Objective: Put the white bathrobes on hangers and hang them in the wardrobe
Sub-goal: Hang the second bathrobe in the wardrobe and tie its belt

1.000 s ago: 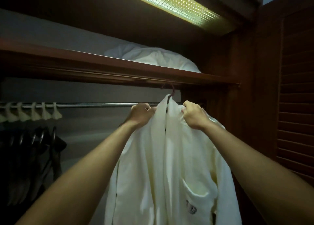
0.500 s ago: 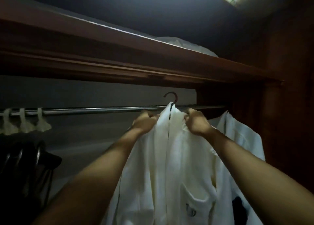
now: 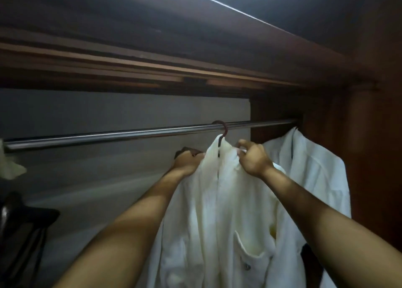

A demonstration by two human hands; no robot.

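— Starting from the far left, what's in front of you?

— Dark clothing (image 3: 24, 220) hangs low at the left edge, with a scrap of pale fabric (image 3: 10, 168) above it near the end of the rail (image 3: 108, 135). That rail is a metal bar running left to right across the wardrobe (image 3: 369, 135), climbing slightly toward the right in my view, under a wooden shelf (image 3: 152, 70).

— And your hands?

— My left hand (image 3: 188, 160) has its grip closed around the left shoulder of the bathrobe (image 3: 217, 211), fingers curled into the cloth. My right hand (image 3: 253, 159) pinches the right side of the collar, thumb and fingertips bunching the fabric.

— Where is the bathrobe itself?

— Between my two hands, just below the rail. Its hanger hook (image 3: 223, 128) is looped over the bar, opening toward the left. The bathrobe's long axis runs straight down from the hook, collar uppermost, open front facing me, chest pocket low on the right.

— Anything beyond your right hand?

— A second bathrobe (image 3: 309, 168) hangs from the rail's right end, against the wardrobe's side panel, also vertical, its near edge tucked behind the one I hold.
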